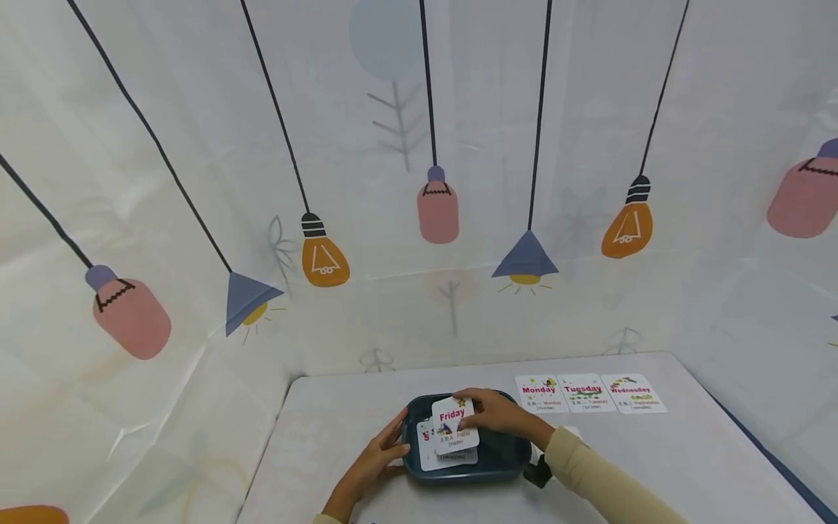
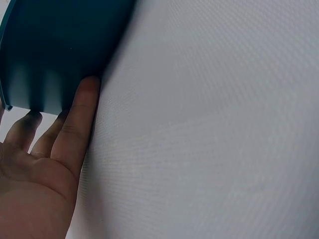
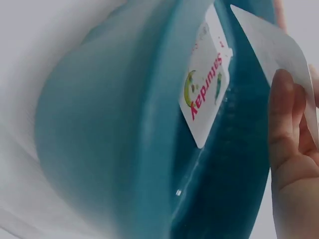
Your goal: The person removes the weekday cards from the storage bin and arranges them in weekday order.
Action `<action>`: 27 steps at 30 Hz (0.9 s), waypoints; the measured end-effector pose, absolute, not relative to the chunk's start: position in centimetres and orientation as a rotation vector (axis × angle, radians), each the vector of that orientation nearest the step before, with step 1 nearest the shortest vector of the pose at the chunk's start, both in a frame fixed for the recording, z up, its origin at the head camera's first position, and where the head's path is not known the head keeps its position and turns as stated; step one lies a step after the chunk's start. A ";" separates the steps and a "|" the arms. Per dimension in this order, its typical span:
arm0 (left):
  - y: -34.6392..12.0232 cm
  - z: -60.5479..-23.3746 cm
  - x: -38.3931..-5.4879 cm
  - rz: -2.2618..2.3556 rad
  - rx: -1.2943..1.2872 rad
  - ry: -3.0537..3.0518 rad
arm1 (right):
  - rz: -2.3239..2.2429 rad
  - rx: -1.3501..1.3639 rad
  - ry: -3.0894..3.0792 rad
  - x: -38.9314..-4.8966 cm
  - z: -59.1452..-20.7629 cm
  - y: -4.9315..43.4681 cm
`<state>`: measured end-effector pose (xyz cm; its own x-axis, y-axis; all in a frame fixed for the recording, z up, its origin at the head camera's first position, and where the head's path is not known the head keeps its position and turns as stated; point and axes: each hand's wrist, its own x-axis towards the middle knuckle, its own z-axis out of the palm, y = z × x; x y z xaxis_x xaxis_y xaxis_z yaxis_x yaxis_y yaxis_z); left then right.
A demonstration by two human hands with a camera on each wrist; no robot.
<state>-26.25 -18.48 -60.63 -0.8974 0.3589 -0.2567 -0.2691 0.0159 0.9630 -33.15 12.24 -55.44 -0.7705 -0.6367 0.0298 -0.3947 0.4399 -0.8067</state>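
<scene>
My right hand (image 1: 500, 415) pinches a white Friday card (image 1: 452, 415) above the left part of a dark teal tray (image 1: 504, 466). In the right wrist view its thumb and fingers lie on opposite faces of that card (image 3: 271, 42). Beneath it, inside the tray, are other cards (image 1: 428, 460); one reads Saturday (image 3: 207, 87). My left hand (image 1: 374, 462) holds the left end of the tray, thumb at the rim. In the left wrist view its fingers rest against the outer wall of the tray (image 2: 60, 45), with the little finger down along the tabletop.
Monday (image 1: 541, 397), Tuesday (image 1: 585, 393) and Wednesday (image 1: 633, 394) cards lie in a row at the back right of the white table (image 1: 655, 466). Another white card (image 1: 574, 431) is partly hidden by the right forearm. A curtain printed with lamps (image 1: 406, 313) hangs behind.
</scene>
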 end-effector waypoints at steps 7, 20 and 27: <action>-18.7 -60.6 -26.3 1.932 0.087 1.872 | -1.471 -0.751 2.370 -32.6 -55.1 14.0; -18.8 -60.6 -26.4 1.936 0.094 1.861 | -1.663 -0.294 2.455 -31.4 -54.6 21.6; -18.5 -60.5 -26.3 1.929 0.092 1.876 | -1.651 -0.169 2.528 -29.9 -54.1 27.2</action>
<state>-26.29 -18.48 -60.52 -0.8987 0.3563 -0.2559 -0.2657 0.0220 0.9638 -29.85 27.16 -54.11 -0.9868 -0.1575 -0.0377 -0.0289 0.3998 -0.9162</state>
